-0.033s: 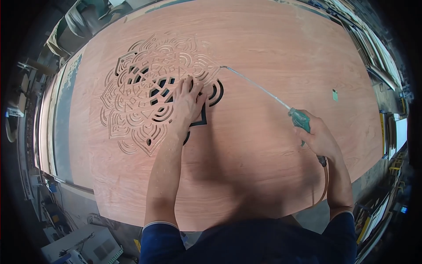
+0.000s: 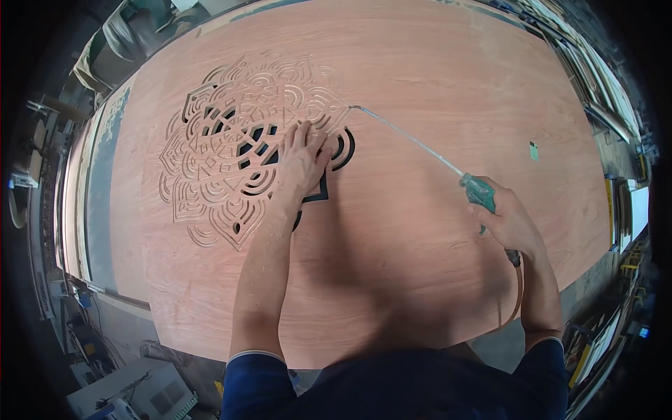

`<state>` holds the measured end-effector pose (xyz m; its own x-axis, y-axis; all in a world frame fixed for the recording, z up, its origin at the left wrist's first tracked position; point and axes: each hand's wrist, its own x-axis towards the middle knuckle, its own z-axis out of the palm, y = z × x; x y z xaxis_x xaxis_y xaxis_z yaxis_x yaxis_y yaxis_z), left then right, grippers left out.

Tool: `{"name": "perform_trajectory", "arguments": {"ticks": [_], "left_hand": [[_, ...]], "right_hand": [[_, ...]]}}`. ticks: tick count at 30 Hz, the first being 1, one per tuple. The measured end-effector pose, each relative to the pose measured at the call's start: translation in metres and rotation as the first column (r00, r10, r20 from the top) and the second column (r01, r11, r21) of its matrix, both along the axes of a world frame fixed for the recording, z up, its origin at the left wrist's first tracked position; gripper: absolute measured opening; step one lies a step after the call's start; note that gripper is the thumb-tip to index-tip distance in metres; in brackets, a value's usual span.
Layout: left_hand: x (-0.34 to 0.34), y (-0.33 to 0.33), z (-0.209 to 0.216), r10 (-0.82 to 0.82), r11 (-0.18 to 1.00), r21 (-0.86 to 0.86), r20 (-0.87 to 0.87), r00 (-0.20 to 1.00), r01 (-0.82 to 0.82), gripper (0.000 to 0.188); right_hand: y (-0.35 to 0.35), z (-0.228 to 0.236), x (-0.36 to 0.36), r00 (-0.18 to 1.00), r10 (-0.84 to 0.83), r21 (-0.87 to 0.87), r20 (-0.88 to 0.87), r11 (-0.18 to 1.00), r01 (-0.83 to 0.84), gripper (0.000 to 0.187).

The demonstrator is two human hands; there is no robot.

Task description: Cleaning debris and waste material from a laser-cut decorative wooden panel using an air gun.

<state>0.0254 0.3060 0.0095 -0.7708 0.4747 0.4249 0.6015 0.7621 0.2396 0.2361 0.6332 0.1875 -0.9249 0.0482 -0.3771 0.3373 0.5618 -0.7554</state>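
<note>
A large reddish wooden sheet lies before me, with a round, petal-like carved pattern in its left half. Several cutouts in the pattern are dark openings; other parts still hold wood. My left hand rests flat on the pattern's right side, fingers stretched out, covering some cutouts. In my right hand is a green air blow gun, the fingers wrapped round its handle. Its long thin metal tube points up and left, the bent tip by the pattern's right edge. A brownish hose hangs from the handle.
A small green-and-white label lies on the sheet's right part. Stacked boards stand along the right side. Grey bundled material is at the far left, and a grey machine box stands at the lower left.
My left hand has shifted very slightly to the right on the pattern. The blow gun and my right hand look practically unmoved.
</note>
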Motion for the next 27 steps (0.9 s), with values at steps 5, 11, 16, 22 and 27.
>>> {"name": "perform_trajectory", "arguments": {"ticks": [5,11,16,22,27], "left_hand": [[-0.004,0.016,-0.014,0.009,1.0,0.016,0.007,1.0,-0.009,0.031],[-0.001,0.017,-0.016,0.048,0.999,-0.019,0.049,0.998,-0.047,0.034],[-0.005,0.016,-0.012,0.056,0.998,0.016,0.06,0.997,-0.057,0.039],[-0.004,0.017,-0.013,0.101,0.989,0.084,0.22,0.97,-0.122,0.057],[-0.001,0.013,-0.018,0.132,0.989,0.054,0.134,0.982,-0.14,0.059]], "right_hand": [[0.017,-0.012,0.009,0.998,-0.061,-0.068,-0.019,0.996,0.06,0.04],[0.016,-0.021,0.004,0.998,-0.04,-0.074,0.043,0.996,0.043,0.04],[0.012,-0.012,0.004,0.995,-0.087,-0.026,0.053,0.996,0.089,0.042],[-0.01,-0.014,-0.009,0.978,-0.202,-0.095,0.055,0.974,0.207,0.042],[-0.052,-0.015,-0.044,0.98,-0.194,-0.054,0.046,0.979,0.196,0.04]]}}
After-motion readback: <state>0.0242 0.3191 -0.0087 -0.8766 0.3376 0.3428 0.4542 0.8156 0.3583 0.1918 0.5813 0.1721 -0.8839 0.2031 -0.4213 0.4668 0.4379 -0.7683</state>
